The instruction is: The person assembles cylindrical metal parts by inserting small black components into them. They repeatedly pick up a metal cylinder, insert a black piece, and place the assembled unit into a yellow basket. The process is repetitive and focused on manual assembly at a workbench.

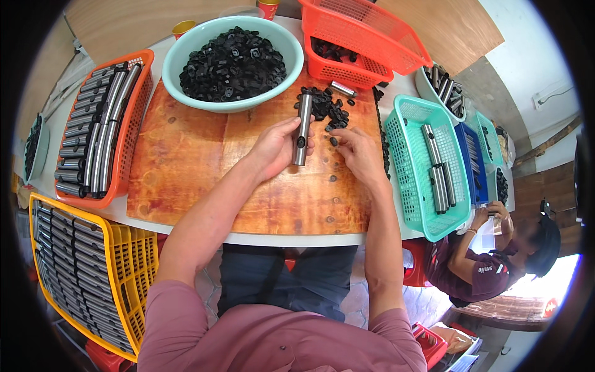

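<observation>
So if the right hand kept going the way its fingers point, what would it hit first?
Probably the loose black caps piled on the wooden board just beyond the right hand; the orange basket lies farther along.

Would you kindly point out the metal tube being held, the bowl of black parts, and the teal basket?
metal tube (303, 127): head view, mid shaft.
bowl (186, 53): head view, left rim.
teal basket (403, 161): head view, bare mesh floor.

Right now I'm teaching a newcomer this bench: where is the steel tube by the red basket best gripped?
Grip the short steel tube across its middle, coming from above. It lies flat and aslant on the board, the red basket close behind it and loose black pieces in front, so only its top is free.
</observation>
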The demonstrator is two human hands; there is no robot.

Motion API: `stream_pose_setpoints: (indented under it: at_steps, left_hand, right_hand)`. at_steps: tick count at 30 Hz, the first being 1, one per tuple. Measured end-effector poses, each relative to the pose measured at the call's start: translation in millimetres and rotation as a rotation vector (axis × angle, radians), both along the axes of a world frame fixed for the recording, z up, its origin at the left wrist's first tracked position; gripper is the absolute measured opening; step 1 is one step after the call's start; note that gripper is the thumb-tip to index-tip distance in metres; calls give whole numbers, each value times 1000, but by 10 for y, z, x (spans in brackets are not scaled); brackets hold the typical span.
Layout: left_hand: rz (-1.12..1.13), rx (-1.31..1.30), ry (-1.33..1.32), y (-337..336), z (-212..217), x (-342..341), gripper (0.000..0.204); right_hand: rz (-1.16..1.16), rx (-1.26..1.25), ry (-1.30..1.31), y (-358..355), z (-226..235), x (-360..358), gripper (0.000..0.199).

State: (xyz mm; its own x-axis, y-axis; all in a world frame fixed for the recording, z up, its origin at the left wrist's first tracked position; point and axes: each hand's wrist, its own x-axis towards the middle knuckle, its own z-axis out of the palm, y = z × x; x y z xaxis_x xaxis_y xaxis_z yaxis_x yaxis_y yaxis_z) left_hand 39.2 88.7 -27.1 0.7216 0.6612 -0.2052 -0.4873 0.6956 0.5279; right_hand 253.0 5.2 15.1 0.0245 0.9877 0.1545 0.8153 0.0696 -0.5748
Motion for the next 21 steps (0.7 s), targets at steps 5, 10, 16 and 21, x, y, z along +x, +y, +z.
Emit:
stream_pose_setpoints:
  at_steps: [5,10,16,21]
  left_hand:
    - [-53,33,-13,19,-67,15,40]
    - [-41,46,-26,13,-78,34,37]
    - [-43,-3,-48,5,-115,65,31]
    - [-38,34,-61,-8,-84,55,25]
  right_hand:
    - [-79,-74,45,7,17,-39,31]
    - [-83,-51,28,10,-20,-23,25]
    - [-128,-21,-19,-27,-77,-63,23]
    - [-149,82,80,-131,30,-269,27]
